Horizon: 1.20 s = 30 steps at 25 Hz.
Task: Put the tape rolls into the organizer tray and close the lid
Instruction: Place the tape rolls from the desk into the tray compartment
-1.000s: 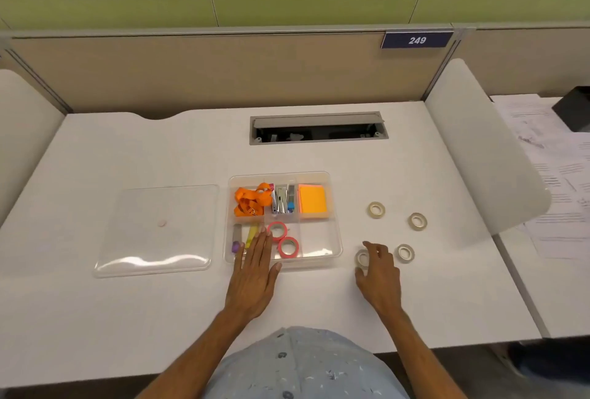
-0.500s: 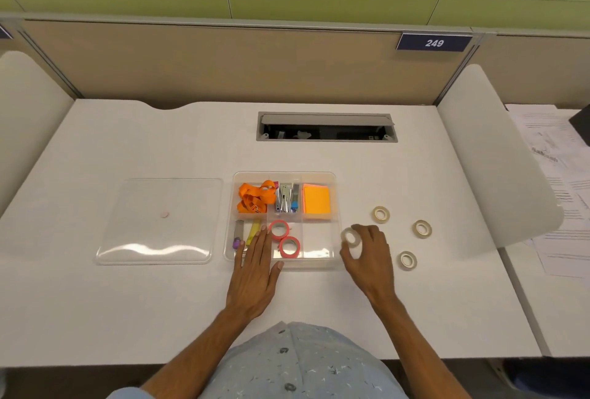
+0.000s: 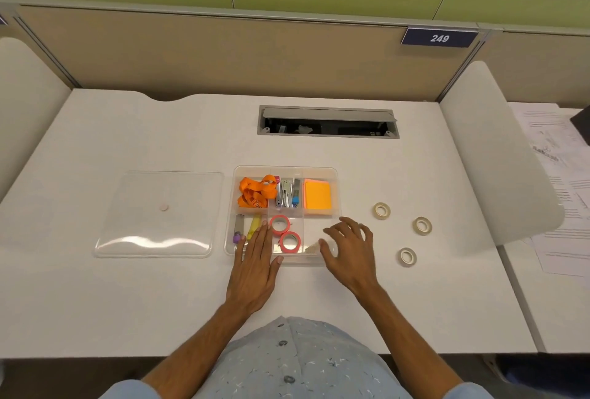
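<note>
Your right hand (image 3: 349, 250) has swung in from the desk, where half a second ago it was lifting a beige roll, and now sits over the tray's near-right compartment with fingers spread wide. A pale blurred shape (image 3: 312, 248) lies in that compartment just beside your thumb; it could be that roll, but it's too smeared to tell, and nothing is visibly gripped.

The white desk (image 3: 159, 303) carries everything. The clear lid (image 3: 159, 216) lies flat on it, left of the clear organizer tray (image 3: 335, 175), apart from it, so the tray is uncovered. Your left hand (image 3: 255, 266) rests flat and open, palm down, over the tray's near-left edge, fingertips reaching in beside the pink rolls.

In the tray's far row: an orange lanyard (image 3: 255, 191) at left, a stapler and small metal bits (image 3: 287, 192) in the middle, orange sticky notes (image 3: 317, 194) at right. Near row: two pink tape rolls (image 3: 290, 241) in the middle compartment, a yellow marker (image 3: 253, 226) at left.

Three beige tape rolls wait out on the desk to your right: one farthest back (image 3: 381, 210), one furthest right (image 3: 422, 225), one nearest you (image 3: 407, 256).
</note>
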Motion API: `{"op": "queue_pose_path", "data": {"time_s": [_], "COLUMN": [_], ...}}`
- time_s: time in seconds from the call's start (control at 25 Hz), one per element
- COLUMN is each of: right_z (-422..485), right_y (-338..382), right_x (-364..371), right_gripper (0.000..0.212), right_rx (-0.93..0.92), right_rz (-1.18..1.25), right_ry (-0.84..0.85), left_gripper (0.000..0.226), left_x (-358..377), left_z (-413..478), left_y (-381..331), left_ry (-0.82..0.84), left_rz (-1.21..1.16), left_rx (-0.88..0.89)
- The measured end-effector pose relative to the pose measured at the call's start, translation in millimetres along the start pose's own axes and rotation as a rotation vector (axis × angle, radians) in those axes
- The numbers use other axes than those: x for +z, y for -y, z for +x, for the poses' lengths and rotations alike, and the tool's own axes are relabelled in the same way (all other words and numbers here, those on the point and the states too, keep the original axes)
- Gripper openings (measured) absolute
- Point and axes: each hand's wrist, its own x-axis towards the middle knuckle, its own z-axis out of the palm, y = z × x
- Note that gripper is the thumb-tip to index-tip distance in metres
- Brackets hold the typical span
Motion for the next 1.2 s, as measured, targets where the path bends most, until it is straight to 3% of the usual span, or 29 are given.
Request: {"op": "queue_pose_path", "data": {"time_s": [0.12, 0.24, 0.52, 0.8, 1.0, 1.2], "right_z": [-4, -7, -40, -50, -35, -20], "right_y": [-20, -48, -90, -93, -82, -57], "right_x": [-10, -19, -15, -5, -8, -11], "right_gripper": [0.026, 0.023, 0.055, 0.049, 0.029, 0.031], "right_rx": [0.117, 0.297, 0.704, 0.729, 0.714, 0.472], "right_rz": [0.108, 0.153, 0.175, 0.202, 0.167, 0.266], "right_ry": [-0.179, -0.240, -0.205, -0.141, -0.154, -0.239], "left_gripper": [0.077, 0.075, 0.078, 0.084, 0.086, 0.082], "left_x": [1, 2, 2, 4, 4, 4], "left_z": [0, 0, 0, 1, 1, 1], "left_y": [0, 1, 2, 1, 2, 1], "left_ry": [-0.022, -0.040, -0.056, -0.067, -0.058, -0.049], "left_rz": [0.007, 0.003, -0.002, -0.004, 0.008, 0.005], "left_rx": [0.013, 0.016, 0.019, 0.019, 0.023, 0.018]}}
